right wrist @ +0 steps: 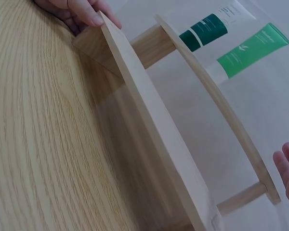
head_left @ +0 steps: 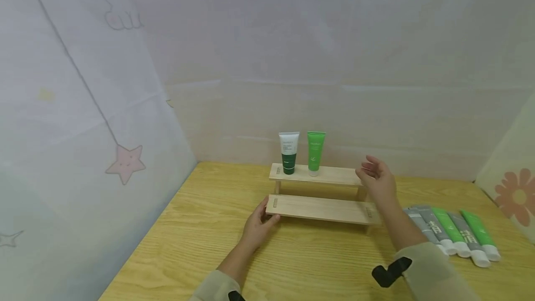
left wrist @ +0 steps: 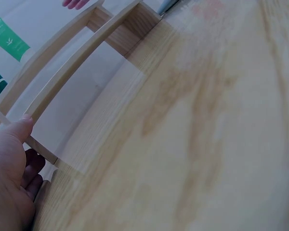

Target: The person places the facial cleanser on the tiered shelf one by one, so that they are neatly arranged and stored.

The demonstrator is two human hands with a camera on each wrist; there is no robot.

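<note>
A two-step wooden display stand has a lower board in front and an upper board behind. My left hand grips the left end of the lower board; in the left wrist view its thumb lies against the board's corner. On the upper board, towards the left, stand a white and dark-green tube and a bright green tube, both upright on their caps. My right hand hovers by the upper board's right end, fingers loosely bent and holding nothing.
Right of the stand, several grey and green tubes lie side by side on the wood-grain table, white caps towards me. A pale printed cloth hangs behind the table and along its sides.
</note>
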